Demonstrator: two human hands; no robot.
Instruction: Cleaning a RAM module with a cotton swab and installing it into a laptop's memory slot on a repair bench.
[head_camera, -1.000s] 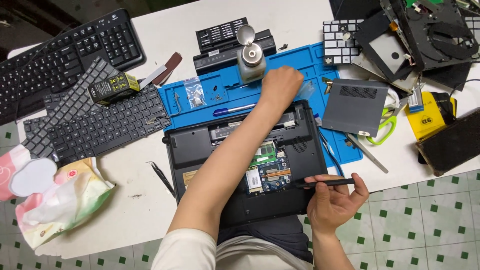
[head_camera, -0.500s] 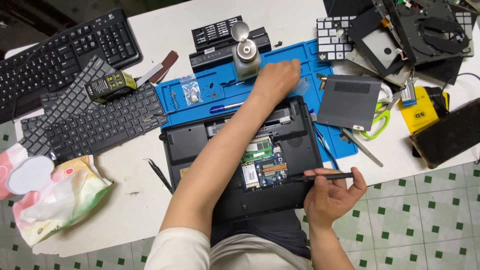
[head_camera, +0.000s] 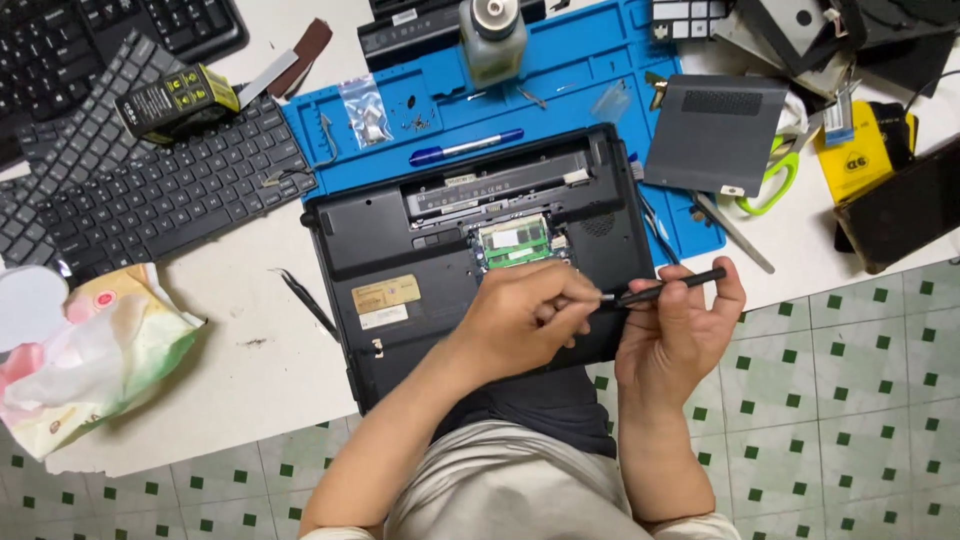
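My left hand (head_camera: 525, 315) was stretched far out over the blue mat (head_camera: 570, 85) a moment ago; now it is back on the open laptop (head_camera: 400, 250), with its fingers pinched at the tip of the screwdriver (head_camera: 665, 288). My right hand (head_camera: 675, 325) holds this screwdriver almost flat, closed around its shaft, just as before. I judge that I brought something small from the mat, maybe a screw or a bit, to the tip, but my fingers hide it, so I cannot tell if the left hand really grips anything. The laptop lies bottom up at the table edge, its green memory board (head_camera: 515, 240) uncovered. My hands hide the lower right part of it.
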